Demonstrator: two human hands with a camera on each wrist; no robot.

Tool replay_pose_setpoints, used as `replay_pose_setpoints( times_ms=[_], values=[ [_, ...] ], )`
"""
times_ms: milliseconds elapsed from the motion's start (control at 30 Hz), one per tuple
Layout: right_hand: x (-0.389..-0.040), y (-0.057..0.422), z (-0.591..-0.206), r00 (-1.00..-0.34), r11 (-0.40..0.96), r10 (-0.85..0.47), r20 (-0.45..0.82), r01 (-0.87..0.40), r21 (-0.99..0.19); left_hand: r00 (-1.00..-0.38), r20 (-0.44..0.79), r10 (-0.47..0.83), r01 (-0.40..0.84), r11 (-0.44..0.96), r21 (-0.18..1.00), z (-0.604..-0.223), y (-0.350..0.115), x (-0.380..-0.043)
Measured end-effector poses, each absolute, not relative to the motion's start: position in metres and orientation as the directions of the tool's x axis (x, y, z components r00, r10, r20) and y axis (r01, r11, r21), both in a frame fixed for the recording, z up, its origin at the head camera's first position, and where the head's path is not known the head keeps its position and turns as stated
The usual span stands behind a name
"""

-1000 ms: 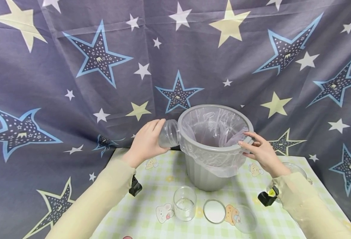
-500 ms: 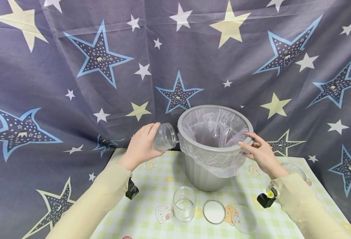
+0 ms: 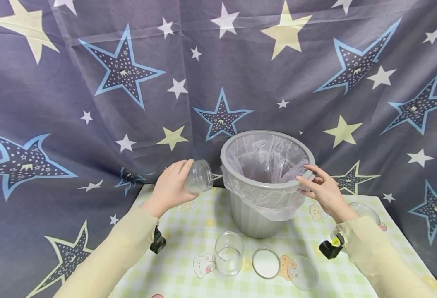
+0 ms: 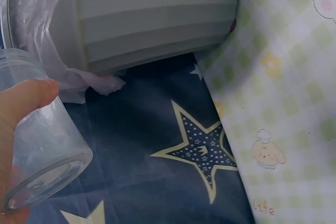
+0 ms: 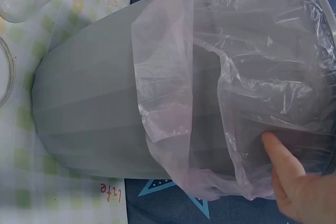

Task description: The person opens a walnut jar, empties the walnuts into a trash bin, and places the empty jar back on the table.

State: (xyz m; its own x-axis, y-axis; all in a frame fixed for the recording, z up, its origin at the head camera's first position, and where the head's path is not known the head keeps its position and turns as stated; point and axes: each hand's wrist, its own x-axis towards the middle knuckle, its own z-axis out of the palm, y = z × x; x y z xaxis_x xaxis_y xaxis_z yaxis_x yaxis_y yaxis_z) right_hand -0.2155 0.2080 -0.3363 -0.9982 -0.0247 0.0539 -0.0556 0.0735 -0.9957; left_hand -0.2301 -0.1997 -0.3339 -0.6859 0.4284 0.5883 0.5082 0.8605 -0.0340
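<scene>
In the head view my left hand (image 3: 171, 186) grips a clear jar (image 3: 200, 176) tipped on its side. Its open mouth points right, a short gap from the grey trash bin (image 3: 257, 219). The left wrist view shows the jar's see-through wall and round base (image 4: 50, 179), with a thumb across its side. My right hand (image 3: 324, 192) holds the bin's rim at the right, its fingers over the edge. A thin translucent bin bag (image 5: 163, 77) lines the bin and folds down over its outside.
On the checked tablecloth (image 3: 188, 265) in front of the bin stand a clear glass jar (image 3: 229, 254), a round silver-rimmed lid (image 3: 266, 263) and a clear disc (image 3: 304, 273). Another clear round object (image 3: 365, 211) is partly behind the right forearm. A starry curtain (image 3: 147, 103) hangs behind.
My left hand has drawn the tipped jar left and slightly down, from against the bin's rim to a short gap away. The right hand stays on the rim.
</scene>
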Motion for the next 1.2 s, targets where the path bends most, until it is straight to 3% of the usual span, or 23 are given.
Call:
replay_pose_setpoints(
  times_ms=[333,567,800,1200],
  values=[
    [-0.216,0.206,-0.335,-0.998,0.048,-0.028,0.062,-0.063,-0.997,-0.797,0.502,0.336,0.466,0.871,0.156,-0.37,-0.21,-0.22],
    [-0.215,0.207,-0.335,-0.998,0.058,-0.034,0.051,-0.053,-0.997,-0.89,0.41,0.198,0.356,0.864,0.356,-0.399,-0.211,-0.209],
    [-0.214,0.207,-0.336,-0.999,0.051,-0.023,0.046,-0.047,-0.998,-0.932,0.354,0.082,0.271,0.806,0.527,-0.432,-0.214,-0.201],
    [-0.214,0.207,-0.337,-0.999,0.04,-0.017,0.049,-0.05,-0.998,-0.972,0.237,-0.005,0.149,0.767,0.625,-0.476,-0.217,-0.19]
  ],
)
